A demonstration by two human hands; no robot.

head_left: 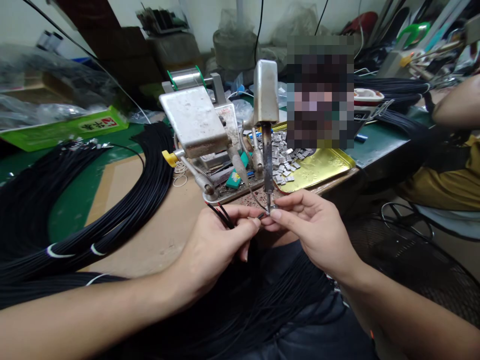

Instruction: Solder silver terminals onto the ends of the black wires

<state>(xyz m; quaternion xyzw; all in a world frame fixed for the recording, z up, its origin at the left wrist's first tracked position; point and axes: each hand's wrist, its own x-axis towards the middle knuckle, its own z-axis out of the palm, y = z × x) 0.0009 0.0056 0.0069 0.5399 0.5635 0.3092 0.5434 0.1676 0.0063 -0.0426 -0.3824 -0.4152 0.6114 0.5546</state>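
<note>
The left hand (221, 237) has its grip pressed together, thumb and forefinger pinching a thin black cable (261, 216) whose end points towards the right hand (318, 225). More black leads (224, 216) with red tips stick up between that left thumb and forefinger. The right hand's grip pinches a small metal piece (273, 206), mostly hidden by the fingertips, right beside the tip of an upright soldering iron (267, 160). Cable end and metal piece meet under this tip, in front of the soldering stand; whether they touch each other is too small to tell. A thin solder feed tube (240, 167) slants down from the left towards the same spot. Above it sit a metal housing (195, 120) and, behind, a spool of solder wire (186, 78). Just behind the iron, many small metal connectors (283, 157) lie heaped in a gold tray (332, 167). On the left of the green table (71, 175), a thick bundle of black cables (152, 175) curves over a cardboard sheet (125, 187). At far right, another person's arm (459, 102) shows
</note>
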